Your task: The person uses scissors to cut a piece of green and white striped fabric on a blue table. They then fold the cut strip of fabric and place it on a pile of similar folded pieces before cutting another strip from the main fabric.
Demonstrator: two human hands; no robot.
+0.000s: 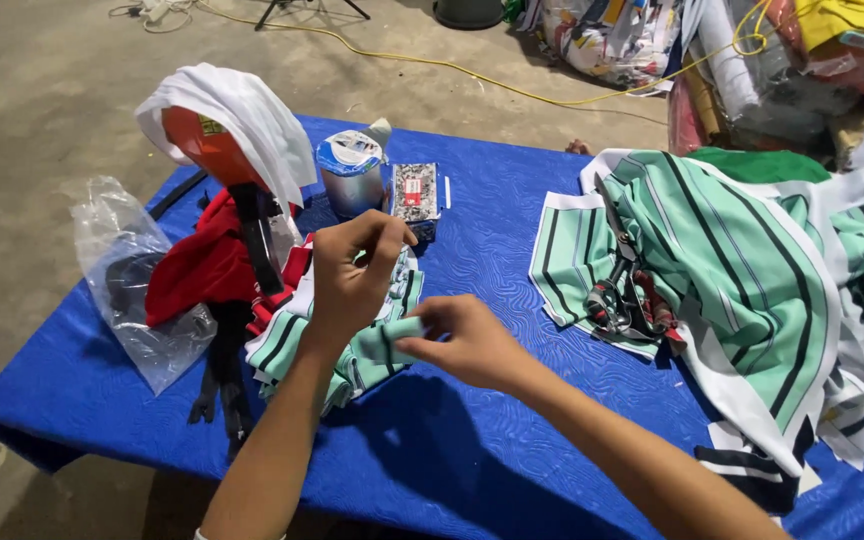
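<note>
My left hand (350, 272) is raised over a small stack of green, white and black striped fabric pieces (287, 345), with thumb and fingers pinched together; anything held there is too small to see. My right hand (462, 340) grips a small folded green fabric piece (384, 338) at the edge of that stack. Both hands work over the blue table cover (452, 440).
A pile of green striped cloth (752, 260) lies at the right with scissors (624, 290) on it. A metal can (352, 172) and a small printed box (416, 195) stand behind. At left are red cloth (202, 265), a white cloth-draped orange object (232, 125) and a clear plastic bag (127, 280).
</note>
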